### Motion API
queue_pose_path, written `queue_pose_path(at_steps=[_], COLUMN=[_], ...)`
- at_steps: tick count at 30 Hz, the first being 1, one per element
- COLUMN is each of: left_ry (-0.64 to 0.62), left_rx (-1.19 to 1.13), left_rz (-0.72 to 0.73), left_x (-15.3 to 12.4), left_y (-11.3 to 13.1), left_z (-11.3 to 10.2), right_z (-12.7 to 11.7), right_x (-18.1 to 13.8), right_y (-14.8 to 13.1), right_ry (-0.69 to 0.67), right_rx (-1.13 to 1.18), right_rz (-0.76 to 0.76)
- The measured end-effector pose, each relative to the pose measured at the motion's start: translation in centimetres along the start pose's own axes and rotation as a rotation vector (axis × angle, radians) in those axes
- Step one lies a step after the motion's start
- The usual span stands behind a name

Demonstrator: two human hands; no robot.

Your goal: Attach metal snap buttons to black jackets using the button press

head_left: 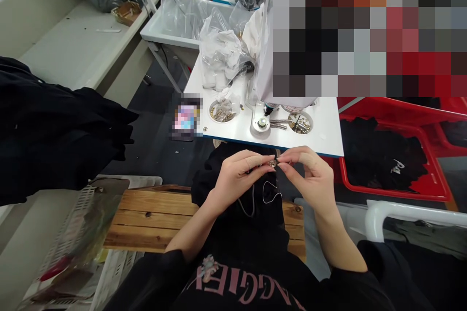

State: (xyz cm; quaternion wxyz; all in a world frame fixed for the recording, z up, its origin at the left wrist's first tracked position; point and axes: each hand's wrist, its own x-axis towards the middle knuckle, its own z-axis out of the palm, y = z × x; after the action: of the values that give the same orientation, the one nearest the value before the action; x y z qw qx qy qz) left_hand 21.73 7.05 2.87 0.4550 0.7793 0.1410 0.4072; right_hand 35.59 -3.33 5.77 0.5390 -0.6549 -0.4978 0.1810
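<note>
My left hand and my right hand meet in front of me, just below the edge of a white work table. Both pinch a small round metal snap button between thumb and fingertips; a taped finger shows on each hand. A thin grey cord loops down from the fingers over a black garment on my lap. On the table, straight ahead, stands a press machine's base.
Two round recesses with small metal parts are sunk in the table. Clear plastic bags sit behind. A red crate with black clothes is at right, a black garment pile at left, a wooden stool below.
</note>
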Motion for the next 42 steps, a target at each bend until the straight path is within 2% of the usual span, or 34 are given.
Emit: queue_pose_path(at_steps=[8,18,21,24,27,30,35,42], left_ry=[0.01,0.046,0.08,0.087,0.063,0.009,-0.016,0.049], left_rx=[-0.008,-0.068,-0.099,-0.085,0.073,0.226,0.261,0.268], left_rz=[-0.022,-0.139,-0.231,-0.388,-0.492,-0.502,-0.477,-0.399], left_x=[-0.1,0.4,-0.1,-2.2,-5.5,-8.0,-8.8,-9.1], left_y=[-0.6,-1.9,-4.2,-8.5,-13.3,-16.2,-16.6,-17.4], left_z=[0.4,1.0,1.8,3.3,5.0,6.1,6.3,6.5], right_z=[-0.7,0.3,0.6,0.9,1.5,2.2,3.2,3.6], right_x=[1.2,2.3,3.4,4.9,6.7,8.3,10.0,10.3], right_y=[0.5,1.2,2.9,5.8,8.7,10.4,10.8,11.2], right_ry=[-0.124,-0.141,-0.117,-0.049,0.026,0.055,0.002,-0.05], right_rx=[-0.173,-0.185,-0.177,-0.201,-0.222,-0.196,-0.306,-0.482], right_rz=[-0.096,-0.081,-0.057,-0.026,0.002,0.038,0.069,0.059])
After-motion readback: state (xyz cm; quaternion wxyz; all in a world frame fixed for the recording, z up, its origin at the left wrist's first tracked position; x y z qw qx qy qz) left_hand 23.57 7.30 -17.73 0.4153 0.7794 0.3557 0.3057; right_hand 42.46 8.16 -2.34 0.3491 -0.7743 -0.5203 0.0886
